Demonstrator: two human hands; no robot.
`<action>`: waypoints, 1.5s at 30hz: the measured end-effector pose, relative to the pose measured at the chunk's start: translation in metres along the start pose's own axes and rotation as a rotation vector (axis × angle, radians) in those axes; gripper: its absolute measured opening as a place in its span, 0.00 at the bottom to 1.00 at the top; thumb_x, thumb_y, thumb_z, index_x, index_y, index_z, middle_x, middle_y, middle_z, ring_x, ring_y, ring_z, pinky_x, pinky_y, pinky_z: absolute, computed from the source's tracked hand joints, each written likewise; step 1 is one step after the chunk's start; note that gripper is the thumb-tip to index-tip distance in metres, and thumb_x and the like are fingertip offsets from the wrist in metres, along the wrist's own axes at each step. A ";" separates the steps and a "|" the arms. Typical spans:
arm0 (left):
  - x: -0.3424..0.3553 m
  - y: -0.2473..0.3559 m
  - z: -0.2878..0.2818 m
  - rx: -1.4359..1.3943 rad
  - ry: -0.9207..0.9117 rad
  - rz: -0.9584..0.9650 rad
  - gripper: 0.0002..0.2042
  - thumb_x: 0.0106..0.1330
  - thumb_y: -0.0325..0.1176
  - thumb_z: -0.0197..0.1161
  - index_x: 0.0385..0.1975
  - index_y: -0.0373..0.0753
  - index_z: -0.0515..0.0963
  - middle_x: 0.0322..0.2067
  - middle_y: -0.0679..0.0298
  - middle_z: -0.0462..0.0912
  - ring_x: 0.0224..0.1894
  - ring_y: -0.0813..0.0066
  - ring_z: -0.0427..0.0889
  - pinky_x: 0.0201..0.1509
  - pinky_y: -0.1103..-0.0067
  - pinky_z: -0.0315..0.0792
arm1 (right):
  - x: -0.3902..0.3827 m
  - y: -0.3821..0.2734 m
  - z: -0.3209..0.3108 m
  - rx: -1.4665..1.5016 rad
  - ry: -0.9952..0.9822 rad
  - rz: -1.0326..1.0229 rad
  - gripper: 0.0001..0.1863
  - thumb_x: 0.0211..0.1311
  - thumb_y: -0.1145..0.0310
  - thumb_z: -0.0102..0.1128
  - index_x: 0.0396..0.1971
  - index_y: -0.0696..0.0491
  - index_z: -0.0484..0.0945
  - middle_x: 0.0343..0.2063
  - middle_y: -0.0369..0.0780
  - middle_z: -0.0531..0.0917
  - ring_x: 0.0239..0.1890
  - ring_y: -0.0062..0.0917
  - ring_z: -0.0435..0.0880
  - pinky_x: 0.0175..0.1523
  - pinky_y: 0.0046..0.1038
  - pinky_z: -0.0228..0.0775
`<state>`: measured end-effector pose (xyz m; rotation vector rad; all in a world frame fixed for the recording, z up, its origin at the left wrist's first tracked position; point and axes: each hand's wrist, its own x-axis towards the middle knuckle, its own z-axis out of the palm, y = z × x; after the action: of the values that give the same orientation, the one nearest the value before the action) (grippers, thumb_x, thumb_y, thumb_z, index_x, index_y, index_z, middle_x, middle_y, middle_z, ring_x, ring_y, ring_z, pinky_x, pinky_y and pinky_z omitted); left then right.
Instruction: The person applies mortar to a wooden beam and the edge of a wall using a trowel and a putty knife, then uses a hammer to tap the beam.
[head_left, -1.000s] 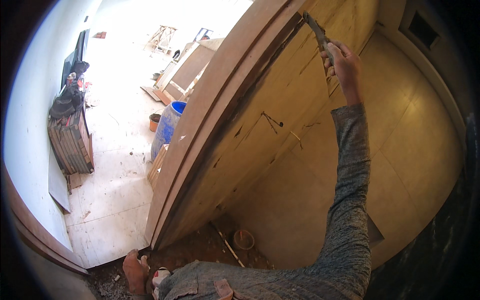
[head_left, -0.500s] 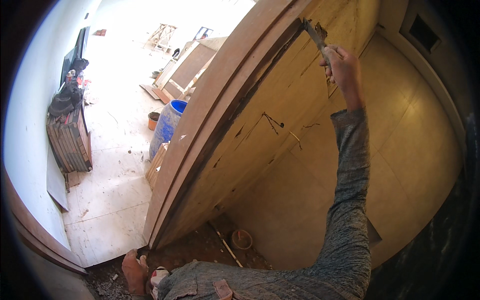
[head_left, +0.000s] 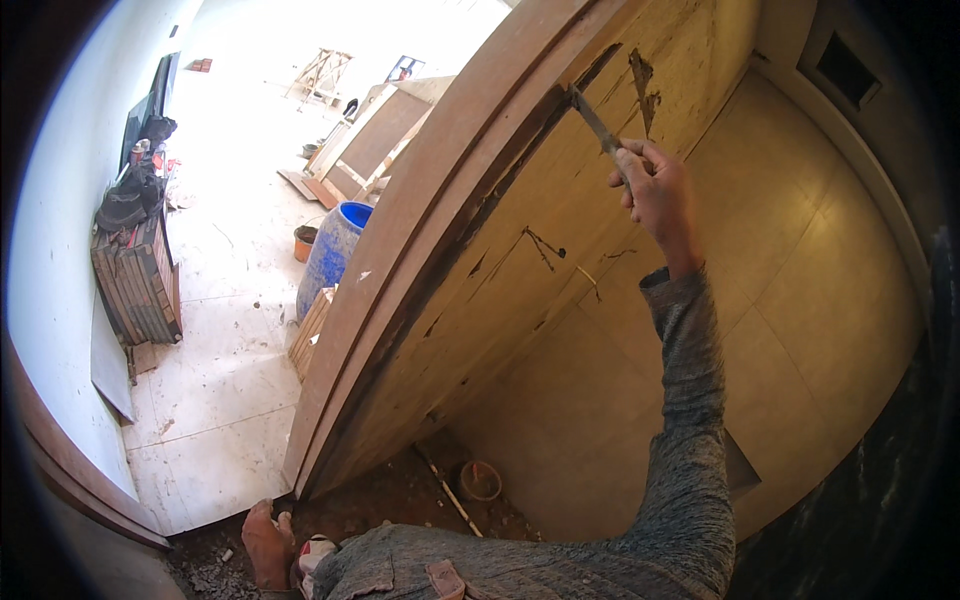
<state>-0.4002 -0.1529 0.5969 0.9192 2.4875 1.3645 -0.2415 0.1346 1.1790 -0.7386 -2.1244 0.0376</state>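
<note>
My right hand [head_left: 655,190] is closed around a narrow, flat-bladed metal scraper [head_left: 597,122]. The blade points up and left, and its tip touches the dark gap [head_left: 520,160] along the brown door frame [head_left: 420,240]. Beside the frame, the yellowish wall [head_left: 540,225] has rough gouges, including a torn patch [head_left: 643,85] above my hand. Thin wires [head_left: 545,245] stick out lower on that wall. My grey sleeve rises from the lower right. My left hand cannot be made out; the reddish-brown shape [head_left: 268,545] at lower left looks like a bare foot.
Beyond the doorway stand a blue barrel [head_left: 335,250], an orange bucket [head_left: 304,243] and stacked boards [head_left: 140,285] topped with dark bags. Wooden panels [head_left: 375,135] lean farther back. A small round pail [head_left: 481,481] and a pale stick [head_left: 450,490] lie on the dirty floor inside.
My right hand and the scraper have moved down and left along the frame. The torn patch that the hand was next to now shows more fully. The surroundings look the same.
</note>
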 end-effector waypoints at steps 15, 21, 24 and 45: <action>0.000 -0.018 0.013 0.046 0.015 0.046 0.19 0.54 0.27 0.70 0.46 0.27 0.79 0.38 0.47 0.84 0.39 0.49 0.83 0.47 0.64 0.76 | 0.071 0.033 -0.063 0.010 0.100 -0.356 0.18 0.71 0.62 0.56 0.55 0.56 0.78 0.36 0.35 0.84 0.36 0.15 0.81 0.38 0.19 0.73; 0.000 -0.013 0.009 0.008 0.014 0.021 0.19 0.53 0.26 0.70 0.46 0.26 0.79 0.38 0.45 0.84 0.39 0.49 0.84 0.47 0.64 0.76 | 0.106 0.047 -0.071 -0.192 0.186 -0.475 0.17 0.69 0.66 0.57 0.54 0.56 0.79 0.45 0.40 0.85 0.48 0.26 0.82 0.58 0.28 0.71; 0.000 -0.010 0.006 0.019 0.007 0.015 0.19 0.53 0.26 0.70 0.46 0.26 0.79 0.38 0.45 0.84 0.39 0.49 0.84 0.47 0.64 0.77 | 0.107 0.046 -0.071 -0.256 0.183 -0.478 0.16 0.68 0.68 0.57 0.53 0.56 0.80 0.47 0.42 0.85 0.49 0.27 0.83 0.58 0.29 0.72; 0.000 -0.007 0.006 -0.030 -0.007 0.001 0.18 0.55 0.26 0.69 0.45 0.25 0.79 0.41 0.42 0.83 0.44 0.47 0.83 0.51 0.64 0.76 | 0.101 -0.011 -0.090 -1.039 0.180 -0.643 0.16 0.67 0.68 0.53 0.52 0.49 0.82 0.44 0.47 0.83 0.49 0.43 0.82 0.52 0.43 0.74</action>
<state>-0.4004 -0.1517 0.5882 0.9179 2.4552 1.3928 -0.2261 0.1571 1.3119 -0.5251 -2.0204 -1.4923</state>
